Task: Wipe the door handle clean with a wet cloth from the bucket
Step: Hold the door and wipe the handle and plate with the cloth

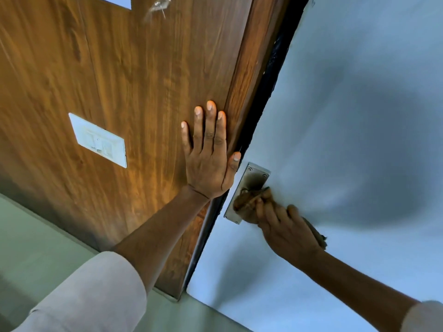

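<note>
Head view shows your left hand [209, 159] spread flat on the wooden panel [107, 80] while your right hand [285, 226] presses the cloth [247, 200] onto the door handle [249, 188], at four o'clock from centre.

Brown wood-grain panel [119, 68], pale blue door [359, 92], brown cloth [247, 200]

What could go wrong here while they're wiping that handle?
The left hand lies flat on the wooden panel, its thumb right at the dark gap beside the pale door; if the door swings, the thumb might get pinched. The right hand presses a brown cloth over the handle, so it could push the lever down unintentionally. A wet cloth might also drip on the metal plate.
</note>
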